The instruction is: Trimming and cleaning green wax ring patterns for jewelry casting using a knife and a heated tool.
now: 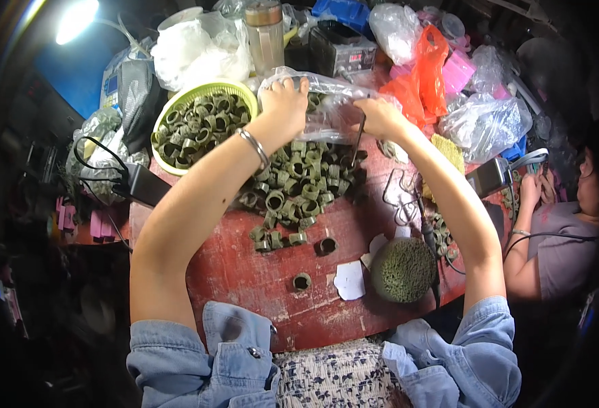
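A clear plastic bag (330, 92) is stretched between my two hands at the far side of the table. My left hand (284, 107) has its fingers curled over the bag's left part. My right hand (382, 119) is closed at the bag's right side, and a thin dark rod-like tool (359, 139) sticks down from its fingers; its exact kind is unclear. Below the bag lies a heap of dark green ring-shaped pieces (299, 178), some seen through the plastic. Two single rings (302, 281) lie nearer to me.
A yellow-green basket (159, 154) full of similar rings stands left. A round, rough green pad (402, 270), a white paper scrap (349, 281) and a dark corded tool (427, 228) lie right. Behind are a jar (265, 41), an electric box (342, 51) and a red bag (427, 75). Another person (551, 238) sits right.
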The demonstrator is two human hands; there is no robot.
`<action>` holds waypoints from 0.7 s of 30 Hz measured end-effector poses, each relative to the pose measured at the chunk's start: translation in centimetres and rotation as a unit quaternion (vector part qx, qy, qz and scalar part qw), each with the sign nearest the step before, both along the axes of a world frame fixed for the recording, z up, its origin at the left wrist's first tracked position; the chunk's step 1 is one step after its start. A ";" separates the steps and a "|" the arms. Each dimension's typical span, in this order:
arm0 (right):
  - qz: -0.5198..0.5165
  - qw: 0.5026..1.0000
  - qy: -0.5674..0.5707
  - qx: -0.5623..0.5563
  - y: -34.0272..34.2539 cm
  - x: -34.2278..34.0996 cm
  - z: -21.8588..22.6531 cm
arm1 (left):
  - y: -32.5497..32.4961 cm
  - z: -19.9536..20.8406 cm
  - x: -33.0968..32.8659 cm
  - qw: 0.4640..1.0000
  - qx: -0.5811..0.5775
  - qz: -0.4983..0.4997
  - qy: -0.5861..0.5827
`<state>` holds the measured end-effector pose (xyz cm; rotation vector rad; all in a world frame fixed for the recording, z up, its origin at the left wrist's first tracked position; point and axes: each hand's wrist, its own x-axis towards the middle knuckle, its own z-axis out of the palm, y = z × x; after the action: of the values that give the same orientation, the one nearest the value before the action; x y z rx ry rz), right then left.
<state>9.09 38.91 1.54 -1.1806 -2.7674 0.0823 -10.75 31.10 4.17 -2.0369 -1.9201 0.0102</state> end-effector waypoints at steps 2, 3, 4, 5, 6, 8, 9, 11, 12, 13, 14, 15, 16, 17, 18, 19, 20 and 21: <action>0.034 0.999 -0.009 -0.011 0.4 0.3 0.4 | 0.4 1.0 0.3 0.989 -0.115 -0.015 -0.089; 0.055 0.998 0.025 -0.014 -0.4 0.3 1.2 | -0.4 1.5 0.1 0.985 -0.088 -0.059 -0.140; 0.076 0.995 0.060 -0.012 -1.4 0.1 2.6 | -1.1 1.9 0.5 0.984 -0.050 -0.063 -0.158; 0.086 0.993 0.085 -0.012 -2.2 0.3 3.3 | -1.7 1.9 0.9 0.978 0.033 -0.121 -0.164; 0.097 0.989 0.111 -0.012 -3.2 0.3 4.1 | -2.6 1.9 1.3 0.963 0.114 -0.176 -0.169; 0.062 0.989 0.123 -0.048 -6.5 0.3 6.6 | -4.9 2.3 2.9 0.924 0.187 -0.260 -0.207; 0.103 0.979 0.168 -0.044 -7.9 0.9 7.3 | -6.6 2.6 3.9 0.912 0.200 -0.279 -0.223; 0.123 0.965 0.225 -0.061 -11.1 2.6 8.0 | -10.3 3.1 6.1 0.897 0.203 -0.293 -0.261; 0.105 0.963 0.238 -0.077 -13.2 3.6 8.6 | -12.3 3.5 6.8 0.896 0.167 -0.285 -0.296; 0.116 0.953 0.266 -0.084 -14.9 4.3 8.5 | -14.0 3.5 6.9 0.904 0.107 -0.254 -0.326; 0.124 0.944 0.293 -0.090 -16.5 5.3 8.4 | -15.4 3.4 6.9 0.906 0.046 -0.224 -0.355; 0.089 0.945 0.301 -0.094 -18.1 6.4 8.0 | -16.7 3.1 6.9 0.918 -0.012 -0.194 -0.346; 0.054 0.944 0.309 -0.098 -19.6 7.5 7.6 | -17.7 2.6 6.9 0.925 -0.069 -0.163 -0.335; 0.015 0.952 0.292 -0.089 -20.9 8.6 7.6 | -18.5 2.0 6.9 0.922 -0.113 -0.146 -0.340; -0.022 0.944 0.324 -0.055 -21.8 9.8 6.4 | -19.1 1.2 7.0 0.927 -0.130 -0.138 -0.324; -0.084 0.937 0.338 -0.037 -22.4 10.8 5.0 | -19.6 0.3 7.1 0.926 -0.123 -0.142 -0.328; -0.148 0.925 0.349 -0.014 -23.0 11.8 3.8 | -19.9 -0.5 7.4 0.923 -0.116 -0.150 -0.334; -0.174 0.925 0.336 0.025 -23.2 12.6 2.9 | -20.0 -1.4 7.6 0.921 -0.116 -0.158 -0.336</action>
<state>21.69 15.68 4.49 -1.3036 -1.9357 0.3120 -3.20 11.14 2.74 -2.7514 -1.9762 -0.6497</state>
